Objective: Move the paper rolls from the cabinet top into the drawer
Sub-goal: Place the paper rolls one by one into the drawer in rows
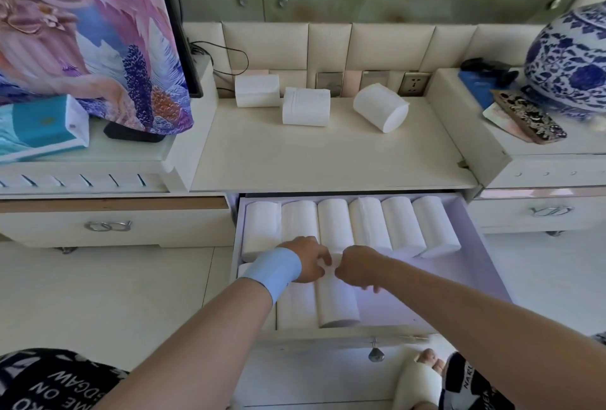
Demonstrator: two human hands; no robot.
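Three white paper rolls lie on the cabinet top [295,153]: one at the back left [256,91], one beside it [306,106], one tilted on the right [381,108]. Below, the open drawer [485,265] holds a back row of several rolls [367,222] and a front row at its left. My left hand [306,260], with a blue wristband, and my right hand [357,268] both press on the far end of a front-row roll [337,304]. The fingertips are partly hidden against the paper.
A patterned cloth-covered screen [98,32] and a teal tissue pack [42,127] stand at left. A blue-and-white porcelain jar [570,58] and a phone [528,116] sit at right. Closed drawers flank the open one. My knees and a slippered foot [423,377] are below.
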